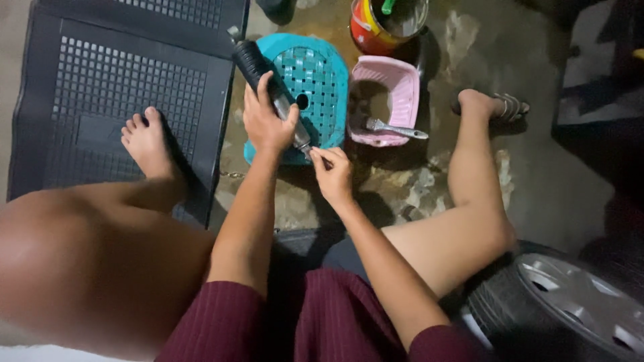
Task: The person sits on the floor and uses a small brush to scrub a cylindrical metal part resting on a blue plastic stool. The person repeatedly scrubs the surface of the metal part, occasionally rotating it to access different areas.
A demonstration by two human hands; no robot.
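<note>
1. Nearest me are bare knees and a maroon skirt (322, 328); a tyre with a silver hubcap (577, 302) lies near right.
2. Between my hands sits a black-handled tool (268, 80), slanting over the turquoise stool (315, 74). I judge a steady handle matters most while the fingers work its metal tip.
3. My left hand (267, 121) wraps closed around the handle; my right hand (332, 173) pinches the tip, fingers nearly shut.
4. Farther right lie a pink basket (402, 94) holding a spanner (396, 127), a red can (382, 27), and, far left, a black mat (121, 74).
</note>
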